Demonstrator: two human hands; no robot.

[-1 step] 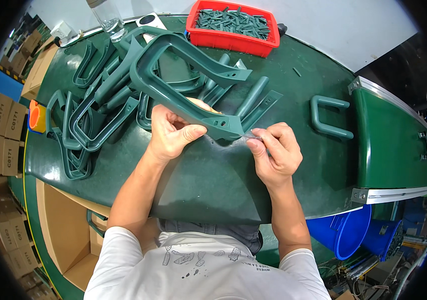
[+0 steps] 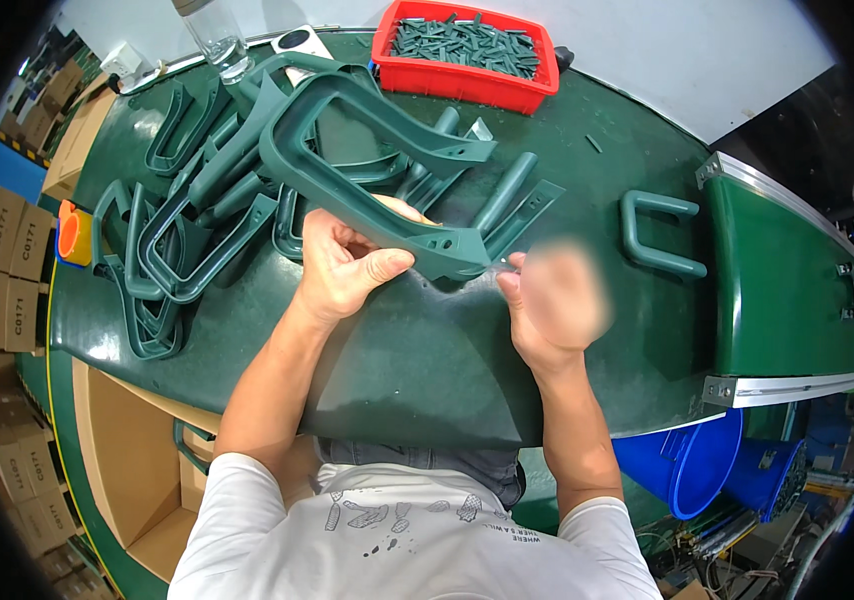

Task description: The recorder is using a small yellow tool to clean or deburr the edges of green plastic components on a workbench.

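My left hand (image 2: 347,272) is closed round the near leg of a dark green plastic U-shaped handle (image 2: 352,203), its thumb on top near the leg's end. The handle is raised over the table with its hollow side showing and its two flat, holed ends toward the right. My right hand (image 2: 552,310) is just right of the near end, thumb and finger pinched at a small thin shiny thing whose kind I cannot make out. Most of this hand is blurred. Behind the held handle, more green handles (image 2: 179,280) lie in a pile, partly hidden by it.
A red bin (image 2: 467,92) of small green pieces stands at the back. One handle (image 2: 631,235) lies apart on the right, near a green conveyor (image 2: 782,280). A clear bottle (image 2: 217,45) is back left. Below the green table (image 2: 417,380) are an open carton (image 2: 117,450) and blue buckets (image 2: 682,470).
The ends of the held handle have shifted very slightly left. My right hand keeps nearly the same place, and its fingers are now blurred. My left hand's grip looks unchanged.
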